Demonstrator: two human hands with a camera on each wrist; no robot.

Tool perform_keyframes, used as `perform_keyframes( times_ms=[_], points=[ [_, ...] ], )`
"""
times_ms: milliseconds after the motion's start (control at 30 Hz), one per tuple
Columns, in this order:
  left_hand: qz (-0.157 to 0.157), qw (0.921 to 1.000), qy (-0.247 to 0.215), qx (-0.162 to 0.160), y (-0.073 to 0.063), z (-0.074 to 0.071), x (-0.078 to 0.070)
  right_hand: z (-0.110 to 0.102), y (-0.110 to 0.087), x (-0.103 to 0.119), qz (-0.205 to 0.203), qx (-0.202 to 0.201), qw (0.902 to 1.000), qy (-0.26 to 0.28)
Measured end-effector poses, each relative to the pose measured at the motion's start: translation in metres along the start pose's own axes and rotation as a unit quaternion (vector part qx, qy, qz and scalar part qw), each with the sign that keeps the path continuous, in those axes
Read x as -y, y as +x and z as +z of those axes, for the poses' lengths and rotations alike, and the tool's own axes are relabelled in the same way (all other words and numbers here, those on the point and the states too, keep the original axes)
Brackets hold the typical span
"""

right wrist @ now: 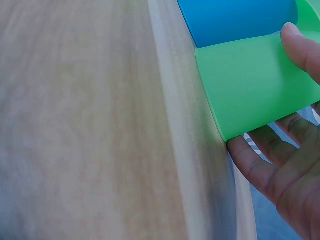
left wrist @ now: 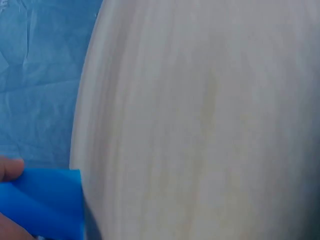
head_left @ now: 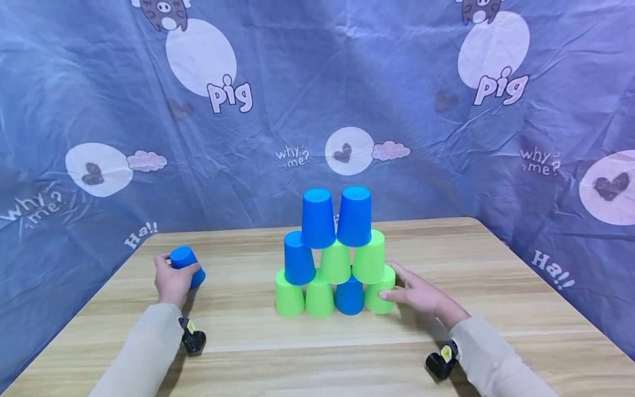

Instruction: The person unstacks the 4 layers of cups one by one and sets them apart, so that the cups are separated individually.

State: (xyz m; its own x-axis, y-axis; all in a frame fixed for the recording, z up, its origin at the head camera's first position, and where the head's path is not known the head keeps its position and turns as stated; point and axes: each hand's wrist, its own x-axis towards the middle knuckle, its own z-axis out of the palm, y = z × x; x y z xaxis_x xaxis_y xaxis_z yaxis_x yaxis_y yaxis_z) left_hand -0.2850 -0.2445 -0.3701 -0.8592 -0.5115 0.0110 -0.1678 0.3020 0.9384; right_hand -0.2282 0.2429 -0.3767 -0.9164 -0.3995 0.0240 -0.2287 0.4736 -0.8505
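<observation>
The left hand (head_left: 172,280) reaches out well to the left of the stack (head_left: 335,263) of cups, its forearm slanting inward and its thumb across the near side of a blue cup (head_left: 184,258). Its grip is closed round that cup, which leans, its closed end up and away from the stack. The right hand (head_left: 421,293) comes in from the stack's right side, thumb on the near face of the end green cup (head_left: 376,298) in the bottom row, fingers round the outer side; its grip spans that cup, which stands upside down on the worktop (head_left: 248,353).

Most of the left fingers are hidden behind the blue cup, and whether its rim touches the worktop is hard to tell. The left wrist view cuts this cup off at the corner, with only bits of fingers showing; the right wrist view leaves out the stack's upper rows.
</observation>
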Motion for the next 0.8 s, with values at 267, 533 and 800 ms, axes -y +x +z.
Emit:
perform_keyframes(
  times_ms=[267, 533, 800],
  points=[
    [0.014, 0.9996, 0.007, -0.024, 0.003, -0.005, -0.019, 0.002, 0.001, 0.0, -0.007, 0.005, 1.0, -0.001],
    [0.102, 0.9908, -0.07, -0.055, -0.016, 0.0, -0.071, 0.002, 0.0, 0.001, -0.006, 0.004, 1.0, 0.006],
    [0.174, 0.9673, -0.184, -0.013, -0.053, 0.026, -0.115, 0.003, -0.002, -0.001, 0.005, -0.001, 1.0, 0.004]
  ],
)
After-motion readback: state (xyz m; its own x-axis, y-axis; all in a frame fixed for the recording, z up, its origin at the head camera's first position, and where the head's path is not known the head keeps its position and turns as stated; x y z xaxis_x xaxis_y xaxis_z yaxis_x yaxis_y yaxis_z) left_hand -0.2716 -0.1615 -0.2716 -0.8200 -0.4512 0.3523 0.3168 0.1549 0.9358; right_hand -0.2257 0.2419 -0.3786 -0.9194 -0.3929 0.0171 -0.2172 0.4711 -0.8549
